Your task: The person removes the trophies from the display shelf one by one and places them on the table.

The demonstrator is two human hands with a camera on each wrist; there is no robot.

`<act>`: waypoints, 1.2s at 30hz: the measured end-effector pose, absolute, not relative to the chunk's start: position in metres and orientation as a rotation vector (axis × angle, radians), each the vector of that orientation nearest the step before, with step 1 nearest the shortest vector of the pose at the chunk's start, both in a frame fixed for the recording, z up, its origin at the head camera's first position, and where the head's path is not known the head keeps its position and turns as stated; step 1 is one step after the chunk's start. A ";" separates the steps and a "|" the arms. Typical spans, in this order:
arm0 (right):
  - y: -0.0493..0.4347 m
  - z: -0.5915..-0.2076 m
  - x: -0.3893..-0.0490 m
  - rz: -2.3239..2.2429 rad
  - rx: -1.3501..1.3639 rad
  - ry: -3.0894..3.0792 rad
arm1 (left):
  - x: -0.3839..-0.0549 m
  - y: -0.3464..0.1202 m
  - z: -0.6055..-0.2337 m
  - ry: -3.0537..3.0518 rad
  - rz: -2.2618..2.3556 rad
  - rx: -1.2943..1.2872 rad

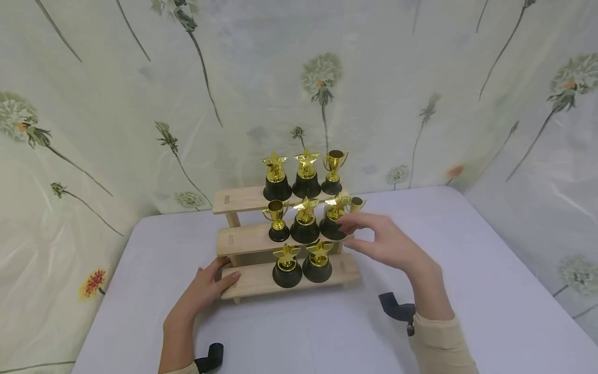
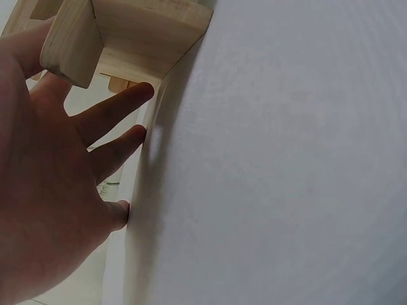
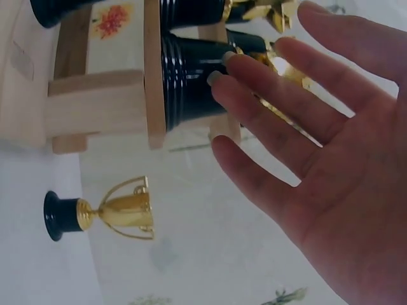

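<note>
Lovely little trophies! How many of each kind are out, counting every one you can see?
Star trophies: 6
Cup trophies: 3, including one off the wooden stand
Total: 9

Right forearm: long-sleeved beige fabric garment, lightly creased, narrow cuff ending at the wrist. Beside cuff, matte dark bent wrist mount, flat squared end, small rounded dark knob below. Left: only a sliver of beige fabric cuff showing; black curved wrist mount, rounded top. Left hand, right hand both bare.
</note>
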State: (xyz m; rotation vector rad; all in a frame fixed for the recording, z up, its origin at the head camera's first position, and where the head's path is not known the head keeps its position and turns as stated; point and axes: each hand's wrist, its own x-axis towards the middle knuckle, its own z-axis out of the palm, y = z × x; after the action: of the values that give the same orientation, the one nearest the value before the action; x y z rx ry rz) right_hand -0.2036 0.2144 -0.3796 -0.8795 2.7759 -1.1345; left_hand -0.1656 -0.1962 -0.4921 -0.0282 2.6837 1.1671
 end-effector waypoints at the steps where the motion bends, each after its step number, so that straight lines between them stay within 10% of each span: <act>1: 0.212 -0.380 -0.203 -1.132 -0.884 2.759 | -0.166 -0.196 -0.493 2.683 1.171 -0.027; 36: 0.169 -0.385 -0.198 -1.041 -0.929 2.668 | -0.168 -0.196 -0.497 2.703 1.175 -0.024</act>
State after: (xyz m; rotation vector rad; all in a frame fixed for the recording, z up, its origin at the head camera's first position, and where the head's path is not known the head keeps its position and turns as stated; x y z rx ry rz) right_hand -0.1977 0.1694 -0.3847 -0.9289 2.6681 -1.0405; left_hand -0.1676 -0.1957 -0.4968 -0.0240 2.7030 1.1751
